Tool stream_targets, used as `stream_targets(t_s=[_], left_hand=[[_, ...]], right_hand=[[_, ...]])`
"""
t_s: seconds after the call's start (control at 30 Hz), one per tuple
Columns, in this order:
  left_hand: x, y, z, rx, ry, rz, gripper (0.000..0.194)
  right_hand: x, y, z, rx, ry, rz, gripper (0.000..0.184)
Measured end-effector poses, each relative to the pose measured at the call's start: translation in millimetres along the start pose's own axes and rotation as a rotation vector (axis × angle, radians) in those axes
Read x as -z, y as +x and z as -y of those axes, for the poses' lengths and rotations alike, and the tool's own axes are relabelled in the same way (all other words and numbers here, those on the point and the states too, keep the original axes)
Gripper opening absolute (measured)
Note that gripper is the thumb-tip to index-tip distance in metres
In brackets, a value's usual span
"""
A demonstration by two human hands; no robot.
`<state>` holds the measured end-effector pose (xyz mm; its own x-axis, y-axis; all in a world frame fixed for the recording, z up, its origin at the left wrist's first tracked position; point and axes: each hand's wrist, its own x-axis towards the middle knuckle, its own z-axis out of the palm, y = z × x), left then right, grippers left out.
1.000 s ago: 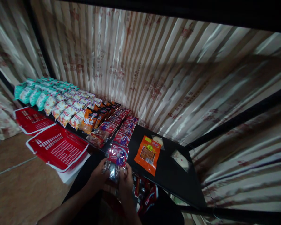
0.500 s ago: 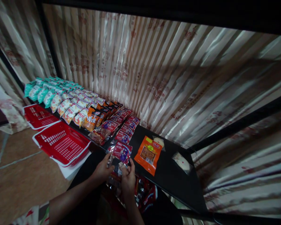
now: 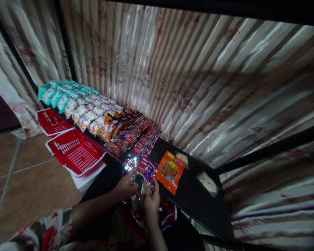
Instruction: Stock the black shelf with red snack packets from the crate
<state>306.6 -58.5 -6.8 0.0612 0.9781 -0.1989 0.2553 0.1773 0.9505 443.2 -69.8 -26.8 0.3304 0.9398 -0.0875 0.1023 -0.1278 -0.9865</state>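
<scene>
Between both hands is a dark red, partly clear snack packet (image 3: 146, 169), held at the shelf's front edge. My left hand (image 3: 128, 184) is closed on its left side. My right hand (image 3: 151, 197) grips the lower right corner, thumb on the front. Below them, more shiny red packets (image 3: 169, 216) lie at my lap, partly hidden by my right forearm. Just beyond the held packet, matching red packets (image 3: 141, 149) lie in overlapping rows on the black shelf (image 3: 196, 205). An orange snack packet (image 3: 170, 170) lies flat to the right of my hands.
Orange-black bags (image 3: 107, 129), white bags (image 3: 86, 120) and teal bags (image 3: 56, 99) stand in rows along the shelf's left part. Two red baskets, the nearer basket (image 3: 77, 150) and the farther basket (image 3: 52, 122), sit left. A pale clear-wrapped item (image 3: 208, 183) lies right. A curtain (image 3: 172, 69) hangs behind.
The view has shifted, so the scene sits slightly farther right. Both hands still hold the red packet, which has moved slightly toward the shelf rows; the left hand has slid inward over it.
</scene>
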Motion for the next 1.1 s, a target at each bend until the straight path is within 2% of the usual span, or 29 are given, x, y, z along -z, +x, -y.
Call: stream_targets(t_s=[0.13,0.4,0.53,0.67,0.87,1.1], left_hand=[[5.9,12,-3,-0.03,0.032,-0.048,0.065],[24.9,36,-5,-0.137,0.146,-0.131,0.047],[30.5,47,-8,-0.127,0.244,-0.154,0.045],[33.4,53,-13,-0.094,0.328,-0.145,0.043],[35.5,53,-11,-0.062,0.395,-0.154,0.04],[44.8,34,-2,-0.085,0.345,-0.134,0.041]], right_hand=[[-4,11,6,0.039,-0.055,0.01,0.058],[-29,33,25,0.107,-0.127,0.06,0.057],[-36,45,23,0.157,-0.184,0.059,0.052],[-41,56,19,0.168,-0.252,0.061,0.054],[-47,59,22,0.136,-0.376,0.1,0.057],[-47,35,19,0.145,-0.283,0.125,0.057]])
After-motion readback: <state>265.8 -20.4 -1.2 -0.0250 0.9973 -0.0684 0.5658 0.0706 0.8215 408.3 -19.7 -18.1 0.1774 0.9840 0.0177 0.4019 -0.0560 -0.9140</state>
